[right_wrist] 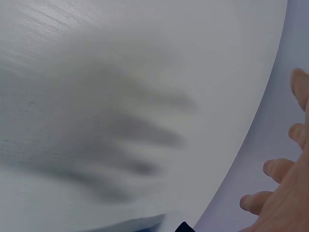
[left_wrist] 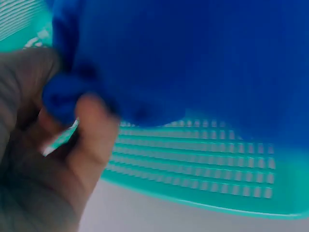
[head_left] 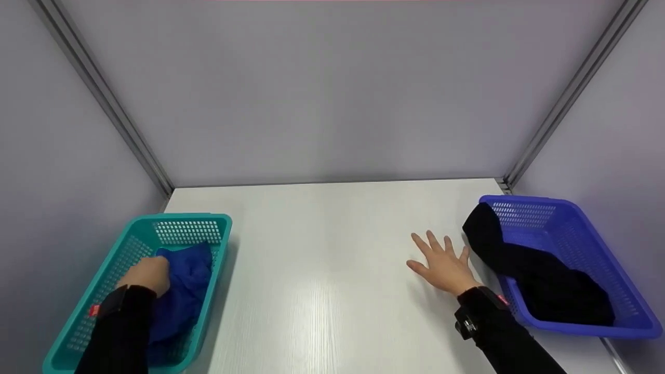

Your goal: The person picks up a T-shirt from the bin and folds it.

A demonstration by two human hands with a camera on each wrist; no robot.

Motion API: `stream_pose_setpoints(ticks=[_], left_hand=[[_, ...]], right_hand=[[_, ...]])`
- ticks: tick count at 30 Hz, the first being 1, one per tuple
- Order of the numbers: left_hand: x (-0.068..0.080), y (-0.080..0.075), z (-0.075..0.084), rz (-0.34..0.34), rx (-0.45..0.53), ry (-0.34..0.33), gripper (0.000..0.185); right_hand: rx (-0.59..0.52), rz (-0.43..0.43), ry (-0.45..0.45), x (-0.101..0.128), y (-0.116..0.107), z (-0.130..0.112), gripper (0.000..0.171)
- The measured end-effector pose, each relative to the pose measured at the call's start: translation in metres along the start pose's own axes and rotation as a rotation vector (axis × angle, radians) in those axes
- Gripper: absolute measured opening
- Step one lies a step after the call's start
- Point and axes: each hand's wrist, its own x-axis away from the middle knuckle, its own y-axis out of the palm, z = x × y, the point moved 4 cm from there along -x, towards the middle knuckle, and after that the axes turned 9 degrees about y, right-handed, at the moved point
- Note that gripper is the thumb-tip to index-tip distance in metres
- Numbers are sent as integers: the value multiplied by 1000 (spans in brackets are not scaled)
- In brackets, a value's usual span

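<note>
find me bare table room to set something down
Bare: white table between teal basket and right hand, back to the rear wall. Crowded: teal basket, with blue cloth and left hand; purple basket, with black cloth over its left rim.

From where I stand, the green basket (head_left: 187, 231) and purple basket (head_left: 566, 223) look like smooth, perforated plastic. The blue cloth (head_left: 182, 280) is matt, wrinkled fabric; the black cloth (head_left: 561, 291), matt likewise. The table (head_left: 311, 249) shows wood grain under a gloss. The wall (head_left: 332, 93) is smooth, the rail (head_left: 105, 98) dull metal.
</note>
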Motion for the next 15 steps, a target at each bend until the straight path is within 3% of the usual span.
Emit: stream_pose_setpoints(ticks=[4, 9, 15], left_hand=[[-12, -37, 20, 246, -9, 13, 17], [-23, -86, 67, 584, 11, 54, 9], [-29, -134, 130, 963, 202, 153, 16]], right_hand=[[4, 1, 3, 0, -1, 0, 73], [14, -2, 2, 0, 0, 0, 73], [3, -1, -11, 0, 0, -5, 73]])
